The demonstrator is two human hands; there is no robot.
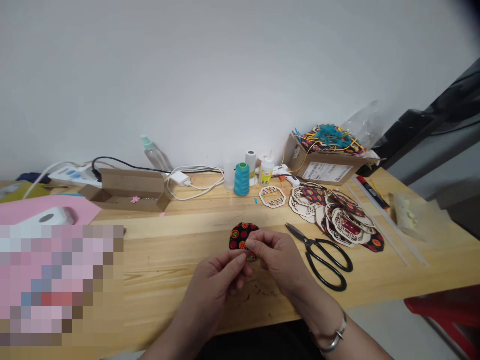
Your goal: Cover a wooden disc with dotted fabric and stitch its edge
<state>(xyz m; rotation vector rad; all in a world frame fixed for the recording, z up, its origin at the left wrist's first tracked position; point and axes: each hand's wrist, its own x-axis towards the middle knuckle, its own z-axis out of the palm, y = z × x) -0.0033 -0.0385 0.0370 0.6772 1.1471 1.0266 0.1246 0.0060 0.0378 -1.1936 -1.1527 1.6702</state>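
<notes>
Both my hands meet over the front middle of the wooden table (157, 260). My left hand (215, 285) and my right hand (277, 257) each pinch the near edge of a round black fabric piece (240, 235) with red and green dots. The fabric piece lies just beyond my fingertips. Fingers of both hands are closed together. A metal bracelet (335, 337) sits on my right wrist.
Black scissors (324, 255) lie right of my hands. Beyond them is a pile of wooden frames and fabric rounds (337, 215), a single frame (272, 196) and a cardboard box of scraps (326, 157). Teal thread spool (242, 179), glue bottle (266, 171), charger cable (187, 182) and open box (127, 190) stand at the back.
</notes>
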